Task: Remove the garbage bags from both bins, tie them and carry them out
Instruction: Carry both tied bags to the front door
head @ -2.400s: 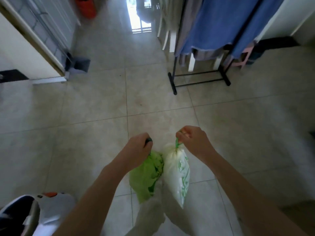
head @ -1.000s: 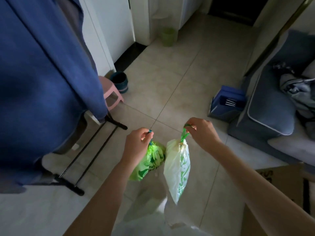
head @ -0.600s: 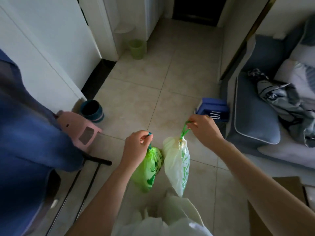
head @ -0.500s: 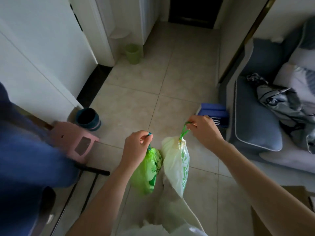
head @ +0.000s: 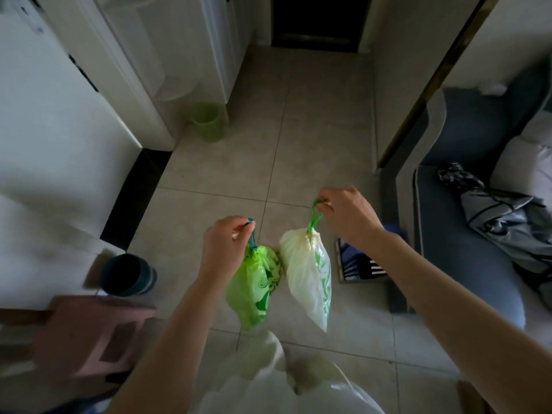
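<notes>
My left hand point(head: 224, 249) grips the drawstring of a tied bright green garbage bag point(head: 252, 289), which hangs just below it. My right hand point(head: 346, 216) pinches the green drawstring loop of a tied white garbage bag with green print point(head: 310, 279). Both bags hang side by side above the tiled floor, nearly touching. A light green bin point(head: 209, 122) stands by the white wall corner ahead on the left. A dark blue bin point(head: 128, 274) stands on the floor at the left, beside a pink stool.
A pink stool point(head: 95, 339) is at the lower left. A blue sofa point(head: 466, 234) with crumpled clothing lies to the right, a blue box point(head: 361, 264) on the floor before it. The tiled hallway point(head: 298, 115) leads ahead to a dark doorway point(head: 316, 19).
The view has swung right, from the clothes rack to the hallway, and moved forward. Both hands kept their grip on the bags, which now hang a little further apart.
</notes>
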